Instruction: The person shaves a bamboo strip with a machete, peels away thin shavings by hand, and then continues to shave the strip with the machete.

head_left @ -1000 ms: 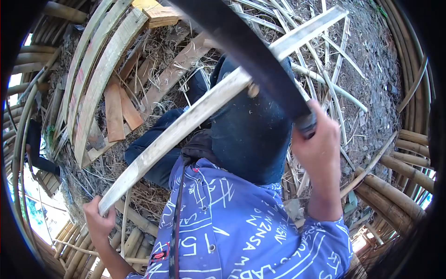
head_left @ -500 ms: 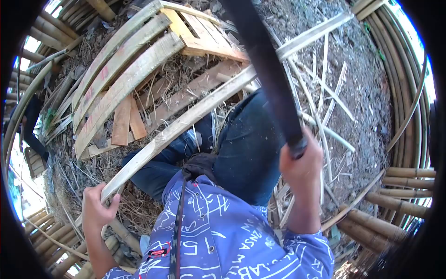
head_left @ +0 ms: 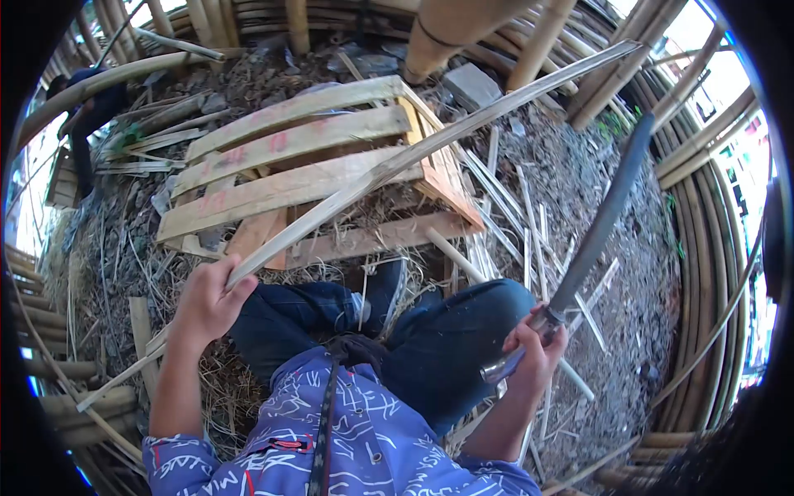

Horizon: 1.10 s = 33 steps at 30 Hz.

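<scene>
My left hand (head_left: 213,299) is closed around a long pale split-wood strip (head_left: 347,197), probably bamboo. The strip slants up from the lower left, over a slatted wooden crate (head_left: 310,132), to the upper right. In my right hand (head_left: 538,345) is the handle of a machete (head_left: 601,223), gripped with the fingers wrapped round it. Its long dark blade points up and to the right, apart from the strip. A round pale stick (head_left: 456,255) lies on the ground between the crate and my right knee.
Thin split strips (head_left: 529,219) litter the ground right of the crate. A grey block (head_left: 471,87) lies behind it. Bamboo poles (head_left: 719,273) form walls at the right and back. Another person (head_left: 83,124) is at the far upper left.
The view has tilted upward. The machete has swung from near the strip out to the right, its blade now leaning right. The strip's far end now points higher, across the crate.
</scene>
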### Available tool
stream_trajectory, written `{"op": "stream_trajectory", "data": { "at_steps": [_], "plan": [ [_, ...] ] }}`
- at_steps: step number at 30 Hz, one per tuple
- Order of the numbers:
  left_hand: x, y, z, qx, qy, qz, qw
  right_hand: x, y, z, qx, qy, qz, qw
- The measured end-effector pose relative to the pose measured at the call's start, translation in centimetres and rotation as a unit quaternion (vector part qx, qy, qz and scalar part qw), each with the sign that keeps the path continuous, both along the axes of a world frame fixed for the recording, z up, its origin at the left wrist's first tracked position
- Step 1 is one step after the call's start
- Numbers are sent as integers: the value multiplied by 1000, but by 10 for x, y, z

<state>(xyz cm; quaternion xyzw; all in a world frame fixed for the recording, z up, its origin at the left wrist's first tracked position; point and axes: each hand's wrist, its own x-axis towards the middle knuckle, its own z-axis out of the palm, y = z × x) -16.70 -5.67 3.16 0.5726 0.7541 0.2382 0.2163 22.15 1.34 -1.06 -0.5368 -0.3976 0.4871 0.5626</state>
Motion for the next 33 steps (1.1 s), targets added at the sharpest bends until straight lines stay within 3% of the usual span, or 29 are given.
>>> {"op": "stream_trajectory", "data": {
  "at_steps": [2,6,10,12,16,19,21,24,28,30,33],
  "plan": [
    [8,9,1,9,23,17,1000,-8,6,-1,70,41,-21,997],
    [16,30,0,77,130,47,987,-28,15,-14,103,61,-65,991],
    [8,48,5,123,231,36,965,-25,18,-17,110,85,-81,987],
    [-1,57,4,193,308,-21,931,-23,15,-21,117,105,-81,984],
    [-7,82,4,174,290,-9,941,-19,14,-22,116,121,-85,982],
    [-13,102,3,212,344,-45,914,-17,14,-22,120,126,-73,982],
    [-11,114,5,145,362,-23,920,-17,13,-20,110,129,-75,983],
    [-28,131,-18,82,363,0,928,-16,13,-21,107,127,-68,984],
    [-53,140,-69,100,387,3,917,-15,15,-24,111,116,-58,985],
    [-54,143,-75,34,255,2,966,-15,15,-23,112,109,-49,986],
    [-62,145,-85,52,185,-15,981,-15,15,-22,99,108,-49,988]
  ]
}}
